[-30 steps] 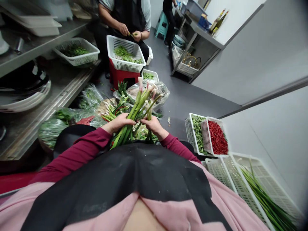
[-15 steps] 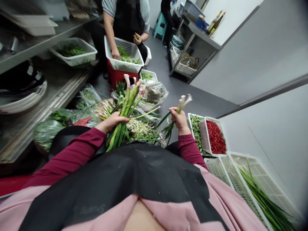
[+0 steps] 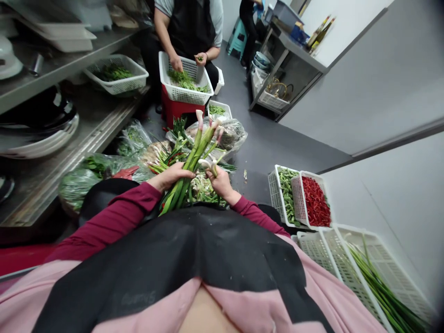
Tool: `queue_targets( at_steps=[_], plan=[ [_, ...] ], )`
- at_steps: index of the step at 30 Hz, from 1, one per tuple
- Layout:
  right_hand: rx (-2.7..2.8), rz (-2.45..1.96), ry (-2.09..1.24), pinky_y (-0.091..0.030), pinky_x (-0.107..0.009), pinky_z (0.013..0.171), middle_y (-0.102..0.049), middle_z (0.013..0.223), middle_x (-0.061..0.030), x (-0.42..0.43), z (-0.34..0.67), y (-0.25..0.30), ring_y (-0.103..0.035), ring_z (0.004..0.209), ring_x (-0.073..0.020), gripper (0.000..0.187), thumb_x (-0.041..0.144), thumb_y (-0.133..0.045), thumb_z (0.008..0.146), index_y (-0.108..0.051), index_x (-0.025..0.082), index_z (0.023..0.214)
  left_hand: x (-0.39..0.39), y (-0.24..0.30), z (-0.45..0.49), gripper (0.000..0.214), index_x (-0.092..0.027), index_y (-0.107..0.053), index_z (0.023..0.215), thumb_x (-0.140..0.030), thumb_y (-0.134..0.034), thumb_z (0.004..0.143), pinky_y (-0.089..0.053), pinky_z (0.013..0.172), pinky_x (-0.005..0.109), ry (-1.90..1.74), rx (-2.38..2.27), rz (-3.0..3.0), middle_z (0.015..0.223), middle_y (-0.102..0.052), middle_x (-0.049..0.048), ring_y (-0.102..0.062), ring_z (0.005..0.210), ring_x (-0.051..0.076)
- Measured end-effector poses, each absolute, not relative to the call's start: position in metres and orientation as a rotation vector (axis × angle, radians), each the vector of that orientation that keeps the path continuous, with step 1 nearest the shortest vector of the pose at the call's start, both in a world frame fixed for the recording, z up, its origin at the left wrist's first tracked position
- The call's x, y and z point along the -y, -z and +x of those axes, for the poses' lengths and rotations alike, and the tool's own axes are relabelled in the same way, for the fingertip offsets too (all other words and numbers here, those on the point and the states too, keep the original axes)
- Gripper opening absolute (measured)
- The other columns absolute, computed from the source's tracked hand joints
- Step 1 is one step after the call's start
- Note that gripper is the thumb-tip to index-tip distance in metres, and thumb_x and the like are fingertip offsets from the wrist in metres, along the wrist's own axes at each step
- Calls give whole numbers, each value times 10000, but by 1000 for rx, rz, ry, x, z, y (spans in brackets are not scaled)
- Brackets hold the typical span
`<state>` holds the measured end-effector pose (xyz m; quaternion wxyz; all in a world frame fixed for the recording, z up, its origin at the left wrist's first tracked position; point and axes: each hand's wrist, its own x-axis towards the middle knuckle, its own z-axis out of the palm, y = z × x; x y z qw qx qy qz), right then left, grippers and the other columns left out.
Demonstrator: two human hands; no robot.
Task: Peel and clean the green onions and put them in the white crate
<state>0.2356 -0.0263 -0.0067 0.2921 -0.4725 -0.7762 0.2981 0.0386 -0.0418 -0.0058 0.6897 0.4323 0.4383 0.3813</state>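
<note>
My left hand (image 3: 174,175) is closed around a bunch of green garlic (image 3: 197,150), its pinkish-white root ends up and its green leaves hanging toward my lap. Just to the right, my right hand (image 3: 221,183) is closed on smaller green garlic stalks, whose white ends (image 3: 207,163) stick out by the bunch; the fingers partly hide them. Below and behind both hands lies a heap of peeled leaves and trimmings (image 3: 203,188). More green garlic (image 3: 157,155) lies on the floor beyond my left hand.
A co-worker sits opposite with a white basket of greens (image 3: 187,95) on a red stool (image 3: 173,109). Bagged vegetables (image 3: 78,182) lie at left beside a metal shelf (image 3: 114,125). At right stand baskets of red chillies (image 3: 315,201), green pods (image 3: 287,187) and long green stalks (image 3: 385,282).
My right hand has come left with its stalks, from out at the side to beside the bunch. My left hand keeps its hold. The co-worker's hands have shifted over their basket.
</note>
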Motion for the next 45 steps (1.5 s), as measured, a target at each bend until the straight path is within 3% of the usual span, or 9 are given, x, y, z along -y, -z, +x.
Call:
queue_targets(
  at_steps=[6,13,16,18,22,27,31,35,45],
  plan=[
    [2116,-1441,-443,-427,-272,737,-658,886,-63,3,261,8,-585,778,-190,294,143,-490,774,-597,192,1043,45,1,39,219,-137,-602,692,-241,-730,548,-397,490,259,-814,-965,1000,587,-560,-2,-500,509,132],
    [1601,-1929,-308,-414,-252,686,-658,732,-72,-60,379,8,-552,639,-137,219,240,-493,819,-655,120,904,52,-6,24,247,-131,-602,694,-265,-732,532,-370,482,237,-925,-944,950,586,-558,-2,-492,519,124],
    [1520,-1901,-421,-408,-243,589,-621,591,-37,-52,383,-2,-498,502,-111,330,395,-547,797,-671,95,855,51,-5,23,255,-124,-599,707,-262,-730,538,-369,479,231,-919,-955,941,587,-562,-2,-492,511,119],
    [1541,-1745,-469,-413,-237,582,-644,630,-41,-35,362,-12,-511,518,-109,393,450,-557,783,-688,91,875,49,-3,24,259,-122,-596,713,-259,-730,539,-370,470,230,-905,-967,930,579,-558,-4,-495,503,120],
    [1926,-1385,-781,-427,-228,648,-696,790,-48,0,296,-27,-584,672,-129,329,374,-617,754,-725,110,918,44,-1,29,263,-124,-591,713,-249,-736,533,-384,470,231,-899,-987,927,578,-565,-3,-509,503,125],
    [2254,-1364,-1159,-393,-203,616,-672,681,-10,9,246,-21,-559,627,-103,189,248,-652,696,-734,117,805,42,-2,33,262,-120,-593,697,-236,-743,517,-371,450,225,-866,-972,916,553,-553,-14,-493,471,110],
    [2188,-1285,-1474,-339,-181,513,-597,568,18,5,246,-17,-449,494,-52,178,269,-641,695,-689,98,704,44,-1,32,275,-129,-584,698,-249,-751,516,-391,445,239,-852,-1014,871,543,-563,-13,-507,452,120],
    [1991,-1269,-1832,-235,-189,388,-559,504,33,6,251,-16,-332,377,-33,238,338,-658,686,-649,102,718,44,2,32,273,-125,-585,694,-251,-751,518,-397,448,237,-853,-986,879,543,-563,-11,-512,457,117],
    [1658,-1170,-2185,-229,-177,351,-557,506,35,8,254,-3,-350,353,-28,280,335,-728,629,-595,105,720,43,4,33,281,-117,-596,712,-251,-757,525,-399,469,236,-833,-937,940,571,-573,-6,-516,488,117]
  ],
)
